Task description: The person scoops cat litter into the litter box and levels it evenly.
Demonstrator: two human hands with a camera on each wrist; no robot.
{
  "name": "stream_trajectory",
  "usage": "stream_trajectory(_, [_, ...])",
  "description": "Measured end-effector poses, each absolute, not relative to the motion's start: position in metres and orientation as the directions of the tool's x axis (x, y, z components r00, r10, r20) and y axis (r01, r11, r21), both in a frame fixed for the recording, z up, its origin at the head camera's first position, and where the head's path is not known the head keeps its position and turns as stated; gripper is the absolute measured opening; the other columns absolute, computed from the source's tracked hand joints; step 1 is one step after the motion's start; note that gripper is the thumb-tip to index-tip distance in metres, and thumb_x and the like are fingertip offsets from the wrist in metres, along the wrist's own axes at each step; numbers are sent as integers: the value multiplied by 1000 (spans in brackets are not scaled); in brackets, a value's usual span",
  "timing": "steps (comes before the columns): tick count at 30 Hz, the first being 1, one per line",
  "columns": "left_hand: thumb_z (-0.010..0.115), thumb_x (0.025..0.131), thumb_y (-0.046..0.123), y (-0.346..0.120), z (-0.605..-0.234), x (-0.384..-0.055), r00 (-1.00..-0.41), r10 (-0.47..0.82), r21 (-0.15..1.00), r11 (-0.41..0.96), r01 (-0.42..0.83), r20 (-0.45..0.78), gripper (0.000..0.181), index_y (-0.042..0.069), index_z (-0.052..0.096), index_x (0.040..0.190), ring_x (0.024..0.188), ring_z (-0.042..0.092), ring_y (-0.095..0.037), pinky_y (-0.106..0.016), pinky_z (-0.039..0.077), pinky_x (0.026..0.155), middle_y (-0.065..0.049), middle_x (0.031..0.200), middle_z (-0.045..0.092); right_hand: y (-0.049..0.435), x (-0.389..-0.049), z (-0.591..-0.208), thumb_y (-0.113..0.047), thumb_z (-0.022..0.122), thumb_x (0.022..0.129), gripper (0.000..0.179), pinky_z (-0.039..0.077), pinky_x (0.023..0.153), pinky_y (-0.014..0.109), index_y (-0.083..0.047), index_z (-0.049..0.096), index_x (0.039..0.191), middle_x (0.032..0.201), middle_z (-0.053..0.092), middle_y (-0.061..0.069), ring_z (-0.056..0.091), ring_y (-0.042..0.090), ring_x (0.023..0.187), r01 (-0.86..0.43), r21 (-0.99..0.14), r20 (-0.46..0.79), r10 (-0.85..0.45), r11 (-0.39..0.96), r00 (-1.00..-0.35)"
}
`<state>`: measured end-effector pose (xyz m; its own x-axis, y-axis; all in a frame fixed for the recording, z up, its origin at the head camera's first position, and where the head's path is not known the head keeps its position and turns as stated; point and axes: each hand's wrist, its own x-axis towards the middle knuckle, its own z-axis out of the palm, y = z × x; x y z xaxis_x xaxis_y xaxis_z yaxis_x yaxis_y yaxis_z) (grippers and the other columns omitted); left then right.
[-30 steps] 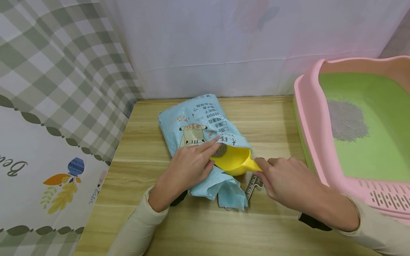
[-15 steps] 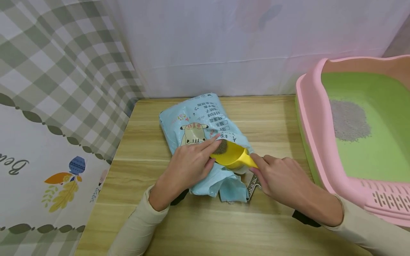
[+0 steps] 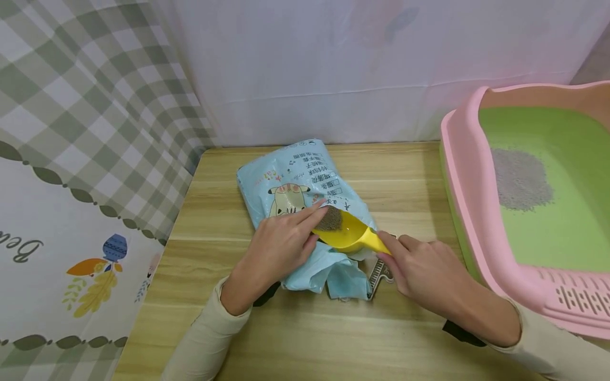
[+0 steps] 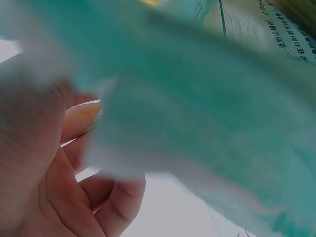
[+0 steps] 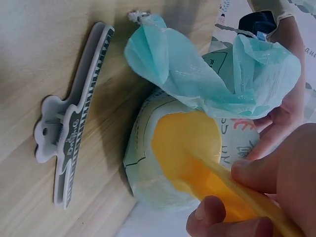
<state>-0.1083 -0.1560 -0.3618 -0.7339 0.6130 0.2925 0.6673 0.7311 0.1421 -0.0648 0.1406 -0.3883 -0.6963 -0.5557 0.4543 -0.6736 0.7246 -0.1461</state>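
Note:
A light-blue printed bag of cat litter [image 3: 297,172] lies on the table, its torn mouth toward me. My left hand [image 3: 278,246] holds the bag beside the mouth, fingers over the top; the left wrist view shows the crumpled plastic [image 4: 187,113] between thumb and fingers. My right hand [image 3: 431,270] grips the handle of a yellow scoop [image 3: 352,235], thumb along it in the right wrist view. The scoop's bowl is partly inside the bag mouth, with grey-brown litter [image 3: 331,219] at its inner end. The bowl's front is hidden by the bag and left hand.
A grey piano-patterned bag clip [image 5: 74,118] lies on the wooden table [image 3: 209,211] beside the bag. At the right stands a pink-rimmed green litter box [image 3: 464,196] with a patch of grey litter [image 3: 521,180] inside. Cloth hangs behind and at the left.
My right hand pushed the scoop a little deeper into the bag, then drew it slightly back. More litter now shows in the bowl. The left hand stays in place.

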Motion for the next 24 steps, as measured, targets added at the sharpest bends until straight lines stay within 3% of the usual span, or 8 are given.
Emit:
stream_trajectory(8, [83, 95, 9, -156, -361, -108, -729, 619, 118, 733, 670, 291, 55, 9, 70, 149, 79, 75, -23, -30, 49, 54, -3, 155, 65, 147, -54, -389, -47, 23, 121, 67, 22, 43, 22, 0, 70, 130, 68, 49, -4, 26, 3, 49, -672, -134, 495, -539, 728, -682])
stream_trajectory(14, [84, 94, 9, -155, -361, -107, -722, 624, 104, 731, 674, 298, 56, 10, 71, 148, 71, 70, -21, -28, 44, 51, -1, 156, 64, 151, -43, -385, -49, 24, 121, 66, 19, 44, 23, -4, 70, 131, 68, 41, -8, 22, 3, 50, -655, -129, 498, -522, 745, -692])
stream_trajectory(24, [87, 94, 14, -155, -361, -107, -716, 632, 103, 724, 682, 295, 55, 11, 71, 147, 76, 74, -25, -35, 53, 54, -1, 156, 64, 158, -29, -378, -50, 24, 121, 66, 22, 43, 24, -2, 70, 127, 69, 46, -8, 25, 3, 50, -652, -123, 511, -516, 748, -688])
